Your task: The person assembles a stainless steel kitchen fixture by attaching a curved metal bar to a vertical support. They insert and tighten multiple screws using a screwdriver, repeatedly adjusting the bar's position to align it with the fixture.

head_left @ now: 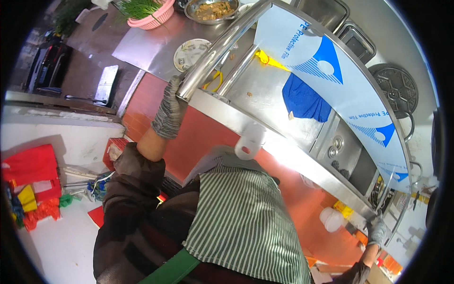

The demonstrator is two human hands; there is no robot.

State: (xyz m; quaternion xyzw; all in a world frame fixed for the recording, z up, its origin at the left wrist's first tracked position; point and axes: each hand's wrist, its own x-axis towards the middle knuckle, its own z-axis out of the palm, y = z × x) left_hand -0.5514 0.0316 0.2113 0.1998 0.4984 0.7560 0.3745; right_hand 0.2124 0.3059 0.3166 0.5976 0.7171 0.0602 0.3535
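A long stainless-steel shelf rack (326, 66) with tube legs, its panel covered in white-and-blue protective film, slants across the head view above a steel counter. My left hand (169, 111), in a grey knitted glove, is closed around the end of its left tube leg (203, 59). At the far right end, my right hand (377, 232), gloved alike, is closed at the rack's lower corner; its fingers are partly hidden. Behind the rack, a blue cloth (305, 99) and a yellow strip (272, 61) lie on the steel counter (257, 90).
A patterned plate (191, 54), a metal bowl of food (210, 12) and a pink basket of greens (151, 16) stand on the counter at upper left. Steel trays (357, 42) and a round dark pan (395, 90) are beyond the rack. A white tub (332, 220) sits below the counter.
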